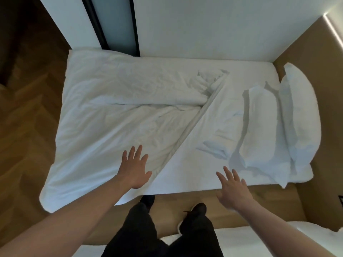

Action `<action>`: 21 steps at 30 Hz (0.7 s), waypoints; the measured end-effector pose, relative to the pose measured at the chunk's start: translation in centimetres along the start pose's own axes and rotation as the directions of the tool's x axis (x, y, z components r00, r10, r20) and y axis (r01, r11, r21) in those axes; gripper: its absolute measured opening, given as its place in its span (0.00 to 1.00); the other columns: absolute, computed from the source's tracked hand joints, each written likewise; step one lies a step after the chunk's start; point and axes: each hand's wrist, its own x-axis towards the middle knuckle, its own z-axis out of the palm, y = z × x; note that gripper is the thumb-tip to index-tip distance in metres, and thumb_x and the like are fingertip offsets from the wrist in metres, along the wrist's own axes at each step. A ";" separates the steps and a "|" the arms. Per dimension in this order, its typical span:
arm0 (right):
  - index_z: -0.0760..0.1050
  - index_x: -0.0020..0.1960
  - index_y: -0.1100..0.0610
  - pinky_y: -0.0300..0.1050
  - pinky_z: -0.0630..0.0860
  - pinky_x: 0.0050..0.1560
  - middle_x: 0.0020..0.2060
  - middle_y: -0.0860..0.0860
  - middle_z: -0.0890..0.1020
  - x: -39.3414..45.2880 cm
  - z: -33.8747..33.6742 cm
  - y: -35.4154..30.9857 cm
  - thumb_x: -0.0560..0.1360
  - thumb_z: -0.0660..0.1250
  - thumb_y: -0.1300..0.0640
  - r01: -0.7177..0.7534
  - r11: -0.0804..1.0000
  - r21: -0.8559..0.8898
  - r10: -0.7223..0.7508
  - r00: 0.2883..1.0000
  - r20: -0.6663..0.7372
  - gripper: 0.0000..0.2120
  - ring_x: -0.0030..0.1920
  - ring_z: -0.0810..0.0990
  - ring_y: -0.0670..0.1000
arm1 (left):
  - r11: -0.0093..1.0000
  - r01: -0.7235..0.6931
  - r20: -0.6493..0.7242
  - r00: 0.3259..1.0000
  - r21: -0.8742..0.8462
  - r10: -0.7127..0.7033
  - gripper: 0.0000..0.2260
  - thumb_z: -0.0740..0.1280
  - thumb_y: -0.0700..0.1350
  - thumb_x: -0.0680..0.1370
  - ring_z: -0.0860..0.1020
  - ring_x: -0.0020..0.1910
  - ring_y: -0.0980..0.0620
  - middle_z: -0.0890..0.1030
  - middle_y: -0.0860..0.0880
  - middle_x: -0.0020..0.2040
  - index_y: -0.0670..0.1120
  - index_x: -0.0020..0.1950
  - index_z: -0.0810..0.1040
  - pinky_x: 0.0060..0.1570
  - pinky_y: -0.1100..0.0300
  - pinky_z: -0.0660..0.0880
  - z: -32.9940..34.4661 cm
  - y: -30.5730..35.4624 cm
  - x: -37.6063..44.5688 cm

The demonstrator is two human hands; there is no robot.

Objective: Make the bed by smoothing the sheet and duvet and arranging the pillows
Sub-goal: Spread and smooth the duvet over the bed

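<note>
Our left hand [134, 170] lies flat, fingers spread, on the rumpled duvet [111, 115]; our right hand [233, 188] hovers open, holding nothing, off the duvet's folded edge. Two pillows [263, 127] lie beyond that edge. Pushing one-handed could bunch the duvet sideways.

white duvet [115, 115], brown herringbone floor [24, 108]

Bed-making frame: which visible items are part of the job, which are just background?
Job: crumpled white duvet, folded back diagonally; exposed white bottom sheet; two white pillows, one lying flat, one against the brown headboard; small folded white cloth; left hand; right hand.

Background: herringbone wood floor; dark-framed glass panel.
</note>
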 end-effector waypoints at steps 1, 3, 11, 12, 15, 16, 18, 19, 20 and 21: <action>0.42 0.84 0.48 0.63 0.51 0.80 0.83 0.51 0.38 0.5 -0.4 0.9 0.81 0.61 0.51 0.014 1.000 -0.003 -0.014 1.000 0.008 0.38 0.82 0.39 0.60 | 1.000 0.010 0.003 1.000 -0.005 -0.010 0.34 0.50 0.65 0.82 0.37 0.81 0.40 0.34 0.44 0.82 0.51 0.84 0.47 0.79 0.39 0.40 -0.2 1.0 0.3; 0.42 0.84 0.48 0.63 0.51 0.80 0.83 0.52 0.38 1.8 -1.0 3.0 0.83 0.59 0.46 0.046 0.999 -0.014 -0.046 0.999 -0.002 0.37 0.82 0.40 0.60 | 0.999 0.039 0.006 0.999 -0.025 -0.039 0.34 0.50 0.65 0.82 0.37 0.81 0.40 0.34 0.44 0.82 0.50 0.84 0.47 0.79 0.40 0.39 -0.2 3.0 1.0; 0.44 0.83 0.50 0.60 0.57 0.79 0.83 0.52 0.41 11.9 -3.2 12.6 0.82 0.57 0.44 0.181 0.975 -0.132 -0.190 0.980 -0.059 0.35 0.83 0.43 0.60 | 0.986 0.153 0.033 0.988 -0.071 -0.151 0.35 0.52 0.64 0.82 0.37 0.81 0.41 0.34 0.45 0.82 0.50 0.84 0.46 0.79 0.41 0.40 0.9 12.2 7.2; 0.44 0.83 0.49 0.60 0.57 0.79 0.83 0.52 0.41 13.3 -3.1 13.5 0.82 0.57 0.44 0.188 0.971 -0.149 -0.200 0.977 -0.068 0.35 0.82 0.44 0.60 | 0.986 0.157 0.034 0.987 -0.064 -0.155 0.35 0.52 0.64 0.82 0.38 0.81 0.40 0.35 0.44 0.82 0.50 0.84 0.47 0.79 0.41 0.40 1.0 13.2 8.4; 0.43 0.84 0.49 0.60 0.56 0.79 0.83 0.52 0.41 17.8 -2.9 15.2 0.83 0.57 0.45 0.225 0.961 -0.162 -0.237 0.970 -0.058 0.36 0.82 0.43 0.60 | 0.987 0.154 0.050 0.987 -0.055 -0.151 0.34 0.53 0.64 0.82 0.39 0.81 0.39 0.36 0.44 0.83 0.50 0.84 0.48 0.79 0.40 0.41 1.5 15.9 12.5; 0.42 0.84 0.49 0.60 0.55 0.79 0.83 0.52 0.41 19.4 -2.6 15.4 0.83 0.57 0.45 0.231 0.959 -0.163 -0.243 0.968 -0.058 0.36 0.82 0.43 0.60 | 0.986 0.158 0.054 0.986 -0.054 -0.155 0.35 0.53 0.64 0.82 0.39 0.81 0.39 0.37 0.44 0.83 0.50 0.84 0.49 0.79 0.39 0.41 1.8 16.6 14.2; 0.41 0.84 0.49 0.60 0.54 0.80 0.83 0.52 0.40 22.6 -1.4 15.6 0.83 0.56 0.45 0.235 0.957 -0.168 -0.246 0.968 -0.046 0.36 0.83 0.42 0.60 | 0.988 0.148 0.057 0.988 -0.038 -0.146 0.35 0.54 0.64 0.82 0.40 0.81 0.38 0.37 0.43 0.83 0.49 0.84 0.49 0.79 0.39 0.42 2.9 17.4 18.1; 0.41 0.84 0.49 0.60 0.53 0.80 0.83 0.52 0.39 24.2 -0.6 15.8 0.83 0.56 0.45 0.233 0.957 -0.172 -0.242 0.970 -0.034 0.36 0.82 0.41 0.60 | 0.990 0.139 0.051 0.989 -0.025 -0.137 0.35 0.54 0.64 0.82 0.40 0.81 0.38 0.38 0.43 0.83 0.48 0.83 0.49 0.79 0.39 0.42 3.5 17.7 20.1; 0.41 0.84 0.49 0.61 0.52 0.80 0.83 0.52 0.39 25.8 0.3 16.0 0.83 0.56 0.45 0.229 0.956 -0.184 -0.237 0.971 -0.027 0.36 0.82 0.41 0.60 | 0.991 0.130 0.041 0.991 -0.008 -0.129 0.35 0.54 0.63 0.82 0.41 0.81 0.38 0.38 0.43 0.83 0.48 0.83 0.50 0.79 0.39 0.43 4.2 18.0 22.1; 0.40 0.84 0.49 0.61 0.52 0.80 0.83 0.52 0.39 27.4 1.1 16.2 0.83 0.56 0.46 0.227 0.953 -0.200 -0.237 0.971 -0.025 0.36 0.82 0.40 0.60 | 0.992 0.126 0.035 0.991 0.009 -0.126 0.35 0.55 0.63 0.82 0.41 0.81 0.38 0.39 0.43 0.83 0.48 0.83 0.49 0.79 0.39 0.43 5.0 18.2 23.9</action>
